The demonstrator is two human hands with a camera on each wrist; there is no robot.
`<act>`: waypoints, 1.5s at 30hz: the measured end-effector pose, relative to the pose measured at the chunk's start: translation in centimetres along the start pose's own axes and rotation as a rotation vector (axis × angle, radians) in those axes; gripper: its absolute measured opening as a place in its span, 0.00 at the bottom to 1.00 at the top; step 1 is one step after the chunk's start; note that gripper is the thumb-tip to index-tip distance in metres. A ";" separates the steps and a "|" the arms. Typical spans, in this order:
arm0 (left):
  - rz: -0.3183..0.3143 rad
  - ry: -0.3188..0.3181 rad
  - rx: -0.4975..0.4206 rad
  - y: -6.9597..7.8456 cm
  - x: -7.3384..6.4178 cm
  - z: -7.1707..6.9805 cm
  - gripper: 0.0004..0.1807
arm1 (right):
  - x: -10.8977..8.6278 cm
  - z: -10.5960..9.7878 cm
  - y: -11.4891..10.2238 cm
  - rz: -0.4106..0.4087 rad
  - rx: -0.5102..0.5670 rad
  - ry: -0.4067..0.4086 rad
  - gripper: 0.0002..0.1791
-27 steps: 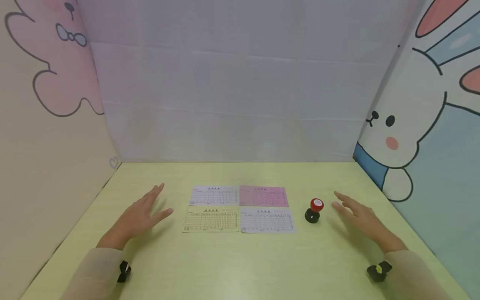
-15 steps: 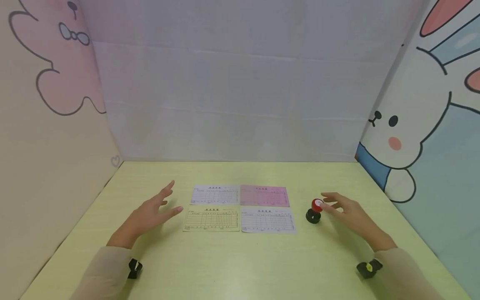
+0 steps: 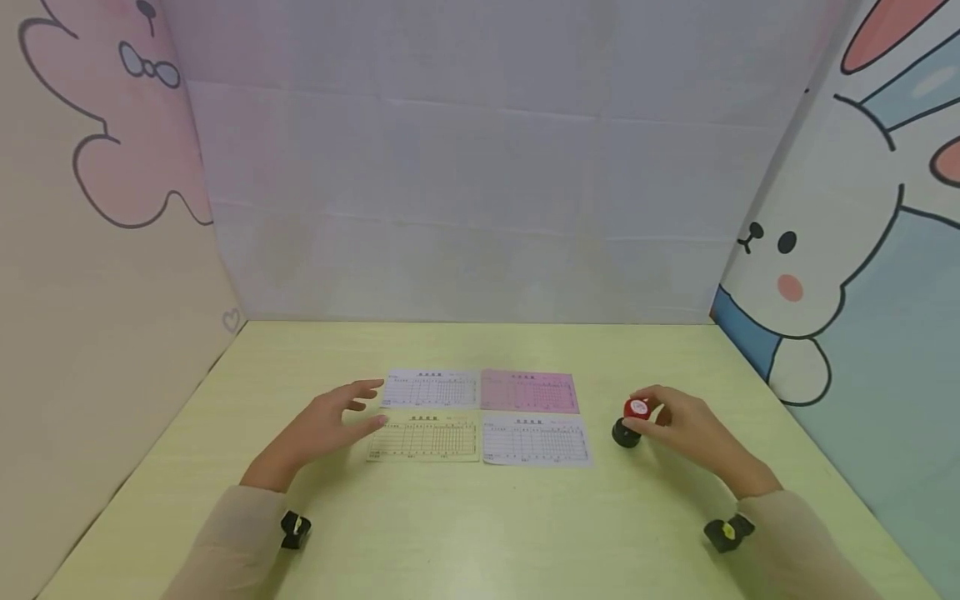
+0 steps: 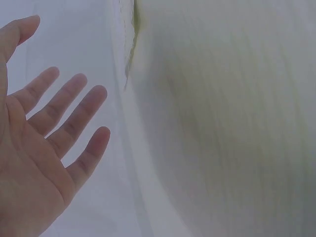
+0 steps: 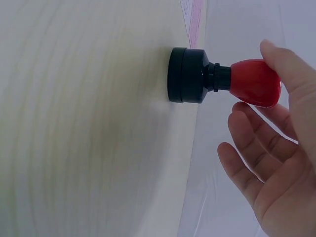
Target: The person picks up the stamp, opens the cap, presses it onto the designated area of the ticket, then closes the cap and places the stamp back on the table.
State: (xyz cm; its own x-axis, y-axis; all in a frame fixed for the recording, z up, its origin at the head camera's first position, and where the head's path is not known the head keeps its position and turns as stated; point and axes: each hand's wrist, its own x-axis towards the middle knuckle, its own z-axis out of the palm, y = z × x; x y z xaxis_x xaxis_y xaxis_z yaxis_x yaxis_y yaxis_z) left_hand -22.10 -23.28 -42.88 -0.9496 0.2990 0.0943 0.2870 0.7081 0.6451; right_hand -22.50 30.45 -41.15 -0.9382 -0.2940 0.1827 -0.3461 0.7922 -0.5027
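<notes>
A self-inking-style stamp with a red knob [image 3: 637, 408] and a black round base [image 5: 187, 75] stands upright on the table. My right hand [image 3: 693, 425] has thumb and fingers curled around the red knob; the right wrist view has the thumb at one side of the knob and the fingertips at the other. Close to the left edges of the white slip [image 3: 431, 389] and the yellow slip [image 3: 422, 437] hovers my left hand [image 3: 322, 429], fingers loosely bent and holding nothing. In the left wrist view the left palm [image 4: 29, 182] shows bare.
A pink slip [image 3: 529, 392] and a second white slip [image 3: 536, 440] complete a two-by-two block of printed forms on the pale yellow table [image 3: 480, 533]. A white sheet [image 3: 480, 167] hangs behind, with cartoon-printed panels at both sides.
My right hand has moved left to the stamp, and its fingers have curled around the red knob. The left hand has come rightward to the edge of the slips.
</notes>
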 end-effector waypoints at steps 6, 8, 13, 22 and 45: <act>0.053 -0.015 -0.025 0.7 0.6 0.5 0.34 | 0.0 -0.1 0.0 -0.044 -0.004 0.012 0.18; 0.077 -0.020 -0.033 1.0 0.8 0.7 0.31 | 0.0 -0.1 -0.1 -0.045 -0.006 0.010 0.18; 0.119 -0.040 -0.065 1.8 1.5 1.3 0.28 | 0.1 -0.3 -0.6 -0.025 -0.001 0.002 0.19; 0.160 -0.069 -0.125 3.1 2.7 2.8 0.25 | 0.4 -0.3 -1.7 0.052 0.131 -0.014 0.21; 0.192 -0.087 -0.319 8.0 5.1 7.3 0.33 | 1.9 4.0 -4.0 0.200 0.658 -0.214 0.25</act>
State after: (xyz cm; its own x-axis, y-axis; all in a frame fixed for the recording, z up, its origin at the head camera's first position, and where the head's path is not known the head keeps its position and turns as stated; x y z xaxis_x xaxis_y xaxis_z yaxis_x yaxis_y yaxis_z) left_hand -23.72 -11.40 -42.76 -0.8642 0.4696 0.1806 0.3920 0.4033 0.8269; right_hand -22.91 24.55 -42.16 -0.9388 -0.3291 -0.1020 -0.0310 0.3755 -0.9263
